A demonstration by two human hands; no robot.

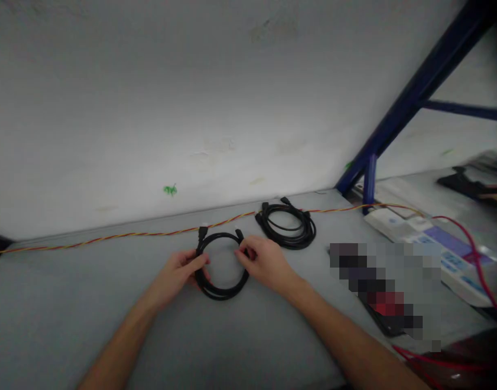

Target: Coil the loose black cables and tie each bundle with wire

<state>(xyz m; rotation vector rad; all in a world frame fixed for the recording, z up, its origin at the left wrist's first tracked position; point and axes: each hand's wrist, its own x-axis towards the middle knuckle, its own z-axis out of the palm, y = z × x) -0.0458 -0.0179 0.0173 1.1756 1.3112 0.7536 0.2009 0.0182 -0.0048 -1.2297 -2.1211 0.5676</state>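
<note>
A black cable is wound into a round coil on the grey tabletop, with a plug at its upper left and another connector at its upper right. My left hand grips the coil's left side, thumb over it and fingers behind. On the opposite side, my right hand pinches the coil just below the upper-right connector. Behind and to the right lies a second coil of black cables, with several plugs sticking out; neither hand touches it.
A twisted red-and-yellow wire runs along the back near the white wall. At right stand a blue metal frame, a white-and-purple box and a red cable. A dark, partly pixelated object lies nearer me.
</note>
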